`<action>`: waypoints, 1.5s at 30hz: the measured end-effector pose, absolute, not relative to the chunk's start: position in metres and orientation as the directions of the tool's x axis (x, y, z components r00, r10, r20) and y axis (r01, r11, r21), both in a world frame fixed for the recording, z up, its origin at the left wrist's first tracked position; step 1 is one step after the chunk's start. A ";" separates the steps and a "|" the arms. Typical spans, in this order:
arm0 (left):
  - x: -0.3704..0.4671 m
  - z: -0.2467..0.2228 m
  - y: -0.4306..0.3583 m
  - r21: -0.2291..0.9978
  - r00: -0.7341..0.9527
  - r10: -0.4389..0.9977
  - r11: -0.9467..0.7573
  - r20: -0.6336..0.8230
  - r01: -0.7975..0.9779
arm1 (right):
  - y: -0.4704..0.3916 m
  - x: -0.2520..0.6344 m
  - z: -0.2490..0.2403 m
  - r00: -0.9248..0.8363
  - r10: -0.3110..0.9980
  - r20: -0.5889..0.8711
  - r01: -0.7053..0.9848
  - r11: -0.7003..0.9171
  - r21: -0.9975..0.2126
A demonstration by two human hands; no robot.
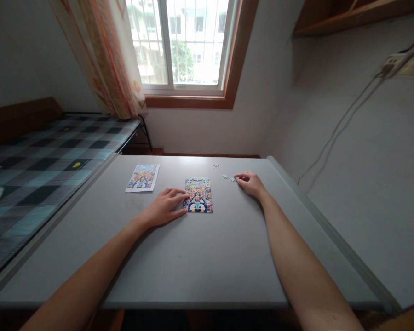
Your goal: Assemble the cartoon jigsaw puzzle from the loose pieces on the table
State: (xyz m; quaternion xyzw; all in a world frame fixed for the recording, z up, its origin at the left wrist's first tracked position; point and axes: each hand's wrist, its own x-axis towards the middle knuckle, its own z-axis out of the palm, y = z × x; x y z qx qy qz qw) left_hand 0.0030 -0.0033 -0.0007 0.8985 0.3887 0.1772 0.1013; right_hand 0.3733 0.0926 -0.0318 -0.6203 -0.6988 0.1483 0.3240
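Observation:
A colourful jigsaw puzzle [200, 195] lies on the grey table [193, 257], with gaps near its top edge. My left hand [167, 206] rests flat with fingers apart, its fingertips on the puzzle's left edge. To the right, my right hand [250, 183] has its thumb and fingers pinched at a small loose piece [233, 179] on the table. Another loose piece [225, 176] lies just left of that one, and a third [216, 165] sits farther back. A printed picture card [142, 178] lies behind and left of my left hand.
A bed with a checked cover [89, 145] stands along the table's left side. Behind the table are a window [193, 46] and a curtain [106, 59]. Cables [334, 133] hang from a socket [395, 64] on the right wall, below a wooden shelf [331, 25].

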 end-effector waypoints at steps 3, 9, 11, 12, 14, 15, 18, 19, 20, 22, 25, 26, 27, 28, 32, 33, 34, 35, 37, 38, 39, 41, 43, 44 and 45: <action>0.003 -0.001 -0.003 0.325 0.633 0.735 -0.676 0.242 0.661 | 0.092 0.373 -0.032 -0.021 0.963 0.269 0.778 0.184 -0.600; 0.003 -0.001 -0.003 0.324 0.633 0.735 -0.677 0.244 0.661 | 0.093 0.374 -0.032 -0.023 0.965 0.261 0.778 0.181 -0.602; 0.003 -0.001 -0.003 0.326 0.631 0.735 -0.677 0.247 0.660 | 0.094 0.374 -0.032 -0.026 0.965 0.260 0.777 0.184 -0.602; 0.003 -0.001 -0.003 0.327 0.630 0.735 -0.676 0.249 0.660 | 0.093 0.374 -0.032 -0.028 0.965 0.260 0.776 0.185 -0.603; 0.003 -0.001 -0.003 0.327 0.630 0.736 -0.676 0.249 0.660 | 0.093 0.374 -0.032 -0.027 0.965 0.260 0.776 0.185 -0.603; 0.003 -0.001 -0.003 0.328 0.630 0.736 -0.676 0.248 0.660 | 0.093 0.373 -0.031 -0.026 0.965 0.261 0.776 0.184 -0.603; 0.003 -0.002 -0.003 0.326 0.631 0.735 -0.677 0.248 0.660 | 0.093 0.373 -0.031 -0.016 0.965 0.262 0.769 0.180 -0.613; 0.003 -0.002 -0.003 0.325 0.632 0.734 -0.678 0.248 0.660 | 0.093 0.373 -0.032 -0.017 0.965 0.261 0.765 0.180 -0.618; 0.003 -0.002 -0.003 0.324 0.632 0.734 -0.677 0.247 0.660 | 0.094 0.374 -0.032 -0.017 0.966 0.258 0.761 0.180 -0.623; 0.003 -0.001 -0.003 0.325 0.632 0.735 -0.676 0.245 0.661 | 0.095 0.375 -0.033 -0.017 0.968 0.251 0.754 0.177 -0.632; 0.003 0.000 -0.003 0.330 0.630 0.737 -0.674 0.244 0.661 | 0.096 0.375 -0.035 -0.009 0.970 0.244 0.747 0.169 -0.643; 0.004 0.000 -0.004 0.330 0.629 0.738 -0.673 0.244 0.661 | 0.096 0.375 -0.035 -0.006 0.970 0.243 0.746 0.166 -0.645; 0.004 0.000 -0.004 0.331 0.629 0.738 -0.673 0.243 0.662 | 0.096 0.375 -0.034 -0.004 0.969 0.245 0.746 0.166 -0.645; 0.003 0.000 -0.004 0.331 0.629 0.739 -0.672 0.241 0.663 | 0.095 0.374 -0.034 0.000 0.968 0.249 0.747 0.166 -0.643; 0.003 -0.001 -0.004 0.331 0.628 0.740 -0.671 0.241 0.664 | 0.093 0.371 -0.031 0.014 0.965 0.263 0.739 0.167 -0.653; 0.003 -0.001 -0.004 0.329 0.628 0.740 -0.671 0.241 0.664 | 0.093 0.370 -0.030 0.016 0.966 0.259 0.731 0.165 -0.662; 0.003 -0.001 -0.004 0.329 0.629 0.740 -0.671 0.240 0.664 | 0.093 0.370 -0.030 0.015 0.967 0.252 0.721 0.164 -0.673; 0.003 0.000 -0.004 0.328 0.629 0.740 -0.671 0.238 0.665 | 0.093 0.369 -0.030 0.013 0.969 0.248 0.711 0.165 -0.684; 0.003 0.000 -0.004 0.329 0.630 0.741 -0.669 0.231 0.667 | 0.093 0.369 -0.031 0.007 0.969 0.248 0.687 0.175 -0.705; 0.003 0.000 -0.004 0.329 0.630 0.742 -0.668 0.228 0.667 | 0.093 0.369 -0.031 0.002 0.968 0.252 0.671 0.185 -0.718; 0.003 0.000 -0.004 0.330 0.630 0.742 -0.668 0.228 0.668 | 0.093 0.369 -0.032 -0.001 0.966 0.258 0.655 0.195 -0.730; 0.003 0.000 -0.004 0.331 0.631 0.741 -0.669 0.229 0.666 | 0.094 0.369 -0.032 -0.004 0.963 0.268 0.628 0.211 -0.749; 0.003 0.001 -0.004 0.331 0.632 0.739 -0.671 0.232 0.663 | 0.093 0.369 -0.032 -0.006 0.961 0.276 0.624 0.219 -0.750; 0.003 0.001 -0.004 0.330 0.632 0.739 -0.672 0.232 0.663 | 0.093 0.369 -0.031 -0.005 0.960 0.281 0.631 0.221 -0.744; 0.003 0.001 -0.004 0.329 0.632 0.739 -0.672 0.233 0.664 | 0.093 0.369 -0.031 -0.006 0.958 0.285 0.640 0.223 -0.736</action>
